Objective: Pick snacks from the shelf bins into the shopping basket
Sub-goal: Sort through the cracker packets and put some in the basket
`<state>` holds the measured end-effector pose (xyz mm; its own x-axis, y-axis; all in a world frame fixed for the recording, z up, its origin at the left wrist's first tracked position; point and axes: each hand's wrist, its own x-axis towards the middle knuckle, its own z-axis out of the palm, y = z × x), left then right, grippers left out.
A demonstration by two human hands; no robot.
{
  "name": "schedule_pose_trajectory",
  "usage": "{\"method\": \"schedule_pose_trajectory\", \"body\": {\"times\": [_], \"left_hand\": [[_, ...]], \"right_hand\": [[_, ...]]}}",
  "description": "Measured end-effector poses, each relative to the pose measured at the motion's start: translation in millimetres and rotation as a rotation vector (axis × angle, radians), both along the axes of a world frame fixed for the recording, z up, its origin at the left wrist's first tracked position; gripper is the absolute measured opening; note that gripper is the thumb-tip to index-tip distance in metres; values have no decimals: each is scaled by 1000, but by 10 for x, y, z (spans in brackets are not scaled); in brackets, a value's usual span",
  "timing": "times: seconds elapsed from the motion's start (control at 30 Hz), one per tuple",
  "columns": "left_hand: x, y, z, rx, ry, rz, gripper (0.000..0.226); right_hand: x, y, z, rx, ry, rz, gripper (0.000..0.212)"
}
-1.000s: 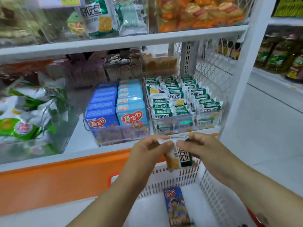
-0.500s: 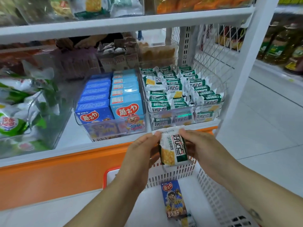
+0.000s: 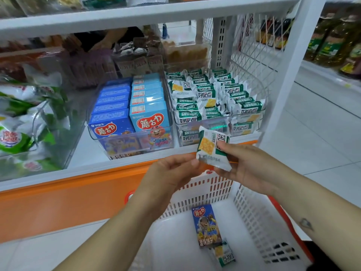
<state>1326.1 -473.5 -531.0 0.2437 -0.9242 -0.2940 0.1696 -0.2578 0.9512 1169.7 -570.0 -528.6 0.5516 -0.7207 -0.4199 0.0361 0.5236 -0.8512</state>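
A green-and-white cracker packet point(image 3: 212, 149) is held above the far rim of the white shopping basket point(image 3: 259, 218). My right hand point(image 3: 248, 169) grips it from the right, thumb across its front. My left hand point(image 3: 172, 173) touches the packet's lower left corner with its fingertips. In the basket lie a dark blue snack box point(image 3: 207, 225) and another green cracker packet point(image 3: 224, 253). A clear shelf bin point(image 3: 224, 126) just behind my hands holds several of the same cracker packets.
Left of the cracker bin, a clear bin point(image 3: 132, 141) holds dark blue and light blue boxes. Green-white bags point(image 3: 21, 122) fill a bin at far left. A white shelf upright point(image 3: 289, 75) stands at right, an orange shelf base point(image 3: 68, 198) below.
The packet has tilted and shifted right, now gripped mainly by my right hand, while my left hand has slid down to its lower corner. The view has dropped, showing more of the basket.
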Motion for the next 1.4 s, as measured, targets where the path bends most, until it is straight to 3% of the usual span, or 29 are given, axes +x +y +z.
{"method": "schedule_pose_trajectory", "body": {"times": [0.1, 0.3, 0.4, 0.6, 0.73, 0.83, 0.93, 1.03, 1.1, 1.17, 1.23, 1.3, 1.4], "left_hand": [[-48, 0, 14, -52, -223, 56, 32], [-59, -58, -39, -112, -243, 192, 5], [-39, -67, -47, -110, -169, 168, 6], [-30, -89, -76, -96, 309, 153, 9], [-4, -89, -59, -43, 328, 163, 7], [25, -95, -13, -1, 285, 172, 10], [38, -102, 16, 16, 290, 176, 10], [27, -93, -2, 121, 237, 142, 12], [23, -81, -11, 174, 239, 82, 23], [9, -56, 5, 163, 310, -10, 41], [0, -40, 13, 119, 329, -48, 47], [12, -49, -34, 111, 289, 31, 38], [40, -65, -89, 135, 261, 114, 25]], "right_hand": [[21, 17, 7, 17, -19, 4, 27], [14, -1, 1, 31, -50, -7, 29], [8, 3, 4, 41, -59, -16, 28], [17, 13, -9, 58, -83, -12, 30], [16, 13, -40, 7, -68, 4, 27], [24, 6, -43, -67, -57, 1, 43], [34, 24, -62, -108, -33, 4, 46], [44, 47, -88, -351, 149, -68, 30], [16, 54, -107, -801, 368, -149, 18], [-10, 57, -142, -1254, 492, -64, 30], [5, 58, -225, -1478, 483, 127, 34], [22, 75, -232, -1407, 427, 210, 29], [43, 71, -175, -1088, 319, 68, 28]]}}
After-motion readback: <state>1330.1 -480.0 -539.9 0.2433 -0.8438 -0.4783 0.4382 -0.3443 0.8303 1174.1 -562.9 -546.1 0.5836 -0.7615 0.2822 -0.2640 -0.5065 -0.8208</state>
